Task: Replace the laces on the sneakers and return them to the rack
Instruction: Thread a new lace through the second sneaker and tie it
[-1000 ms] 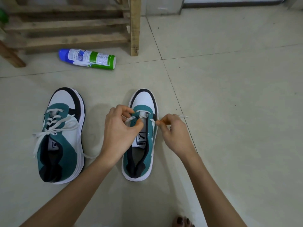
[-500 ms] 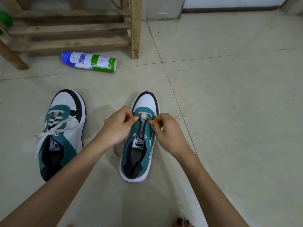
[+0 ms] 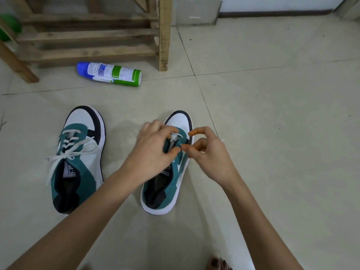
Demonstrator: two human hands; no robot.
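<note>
Two teal, white and black sneakers stand on the tiled floor, toes pointing away. The left sneaker (image 3: pixel 78 158) is laced with a white lace, its ends loose. The right sneaker (image 3: pixel 167 184) has white lace (image 3: pixel 176 135) only at the front eyelets. My left hand (image 3: pixel 152 152) lies over that sneaker's eyelet area, fingers curled on the lace near the toe. My right hand (image 3: pixel 206 152) is at the sneaker's right edge and pinches the lace between thumb and fingers. A lace tip (image 3: pixel 222 140) shows past my right hand.
A wooden slatted shoe rack (image 3: pixel 93 36) stands at the back left. In front of it a spray can (image 3: pixel 110 73) lies on its side. A cardboard piece (image 3: pixel 196 11) leans on the wall. Toes (image 3: pixel 219 264) show at the bottom edge.
Both hands shifted slightly over the right sneaker's front eyelets, and my right hand's fingers spread more while still pinching the lace. The view moved closer to the rack.
</note>
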